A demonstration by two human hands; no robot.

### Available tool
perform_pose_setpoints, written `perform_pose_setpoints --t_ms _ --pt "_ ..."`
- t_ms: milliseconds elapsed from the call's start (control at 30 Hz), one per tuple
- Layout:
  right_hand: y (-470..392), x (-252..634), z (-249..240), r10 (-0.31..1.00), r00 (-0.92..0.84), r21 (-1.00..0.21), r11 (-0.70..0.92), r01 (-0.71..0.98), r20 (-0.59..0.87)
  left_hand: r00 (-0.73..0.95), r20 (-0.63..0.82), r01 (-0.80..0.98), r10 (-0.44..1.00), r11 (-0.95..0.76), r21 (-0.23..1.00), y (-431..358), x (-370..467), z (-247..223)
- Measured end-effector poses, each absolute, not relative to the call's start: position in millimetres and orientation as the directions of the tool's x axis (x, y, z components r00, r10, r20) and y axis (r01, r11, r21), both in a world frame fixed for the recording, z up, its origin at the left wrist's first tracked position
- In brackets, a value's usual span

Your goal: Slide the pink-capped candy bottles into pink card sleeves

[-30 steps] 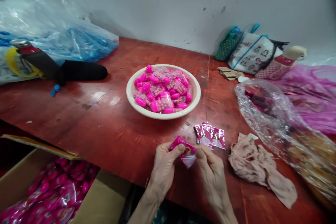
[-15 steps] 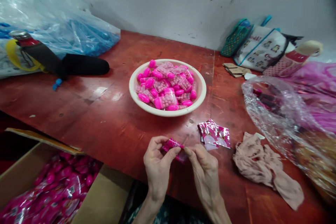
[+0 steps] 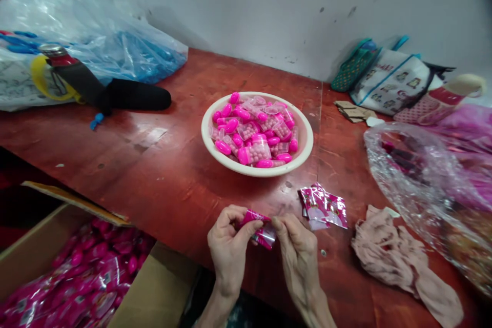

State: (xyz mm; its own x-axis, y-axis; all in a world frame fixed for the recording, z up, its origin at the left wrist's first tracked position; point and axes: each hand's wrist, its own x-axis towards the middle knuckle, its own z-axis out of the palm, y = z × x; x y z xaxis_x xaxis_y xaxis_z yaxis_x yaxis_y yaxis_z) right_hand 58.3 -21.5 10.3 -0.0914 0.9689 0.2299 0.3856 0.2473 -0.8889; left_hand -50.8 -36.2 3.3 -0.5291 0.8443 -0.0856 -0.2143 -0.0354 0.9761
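Observation:
Near the table's front edge, my left hand is closed on a small pink plastic packet, thumb in front and fingers curled behind. My right hand pinches the packet's right edge between thumb and forefinger. Whether anything lies inside the packet I cannot tell. Just beyond my right hand rests a small pile of flat, shiny pink packets. Farther back stands a cream bowl heaped with small clear containers that have bright pink caps and pale pink beads inside.
At lower left, a cardboard box holds many filled pink packets. A crumpled beige cloth and clear plastic bag lie right. Bags lean by the wall; a dark-sleeved bottle and blue-filled plastic bag are left.
The packet between my hands has turned and spread, showing more of its face and a clear, shiny part. The whole view has shifted slightly, moving the scene right and down.

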Motion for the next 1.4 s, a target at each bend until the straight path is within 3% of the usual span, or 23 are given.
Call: perform_pose_setpoints --t_ms 133,200,300,467,667,733,833,933,1033,1233,1400 --pt "-23 54 12 0.998 -0.069 -0.968 0.023 0.25 0.006 -0.444 -0.111 -0.229 0.889 0.007 0.973 -38 -59 1" --pt "-23 53 12 0.999 -0.036 -0.969 -0.014 0.246 -0.024 -0.426 -0.081 -0.168 0.901 0.009 0.986 -39 -62 1" --pt "-23 52 9 0.993 -0.045 -0.922 0.12 0.367 0.111 -0.475 0.037 0.038 0.879 -0.021 0.999 -41 -66 2" --pt "-24 44 6 0.897 -0.188 -0.704 0.432 0.563 0.4 -0.61 0.169 0.262 0.774 -0.005 0.965 -46 -68 1" --pt "-23 37 2 0.892 -0.209 -0.669 0.442 0.598 0.401 -0.721 0.079 0.095 0.689 -0.015 0.995 -46 -70 -5" --pt "-22 39 2 0.89 -0.218 -0.675 0.447 0.587 0.4 -0.655 0.033 0.028 0.755 -0.019 0.999 -44 -75 -6" --pt "-20 42 3 0.903 -0.208 -0.708 0.426 0.564 0.377 -0.434 -0.095 -0.232 0.896 -0.009 0.973 -41 -84 -7" --pt "-18 45 5 0.925 -0.189 -0.767 0.379 0.517 0.33 -0.286 -0.183 -0.433 0.941 0.043 0.9 -38 -90 -9" --pt "-17 47 5 0.943 -0.179 -0.822 0.331 0.463 0.279 -0.27 -0.2 -0.436 0.942 0.066 0.898 -37 -93 -10" --pt "-16 45 1 0.945 -0.253 -0.844 0.304 0.442 0.208 -0.162 0.028 -0.165 0.986 -0.055 0.985 -37 -100 -3" --pt "-16 49 10 0.913 -0.32 -0.818 0.378 0.434 0.253 -0.262 -0.057 -0.29 0.963 -0.022 0.957 -37 -95 -3"
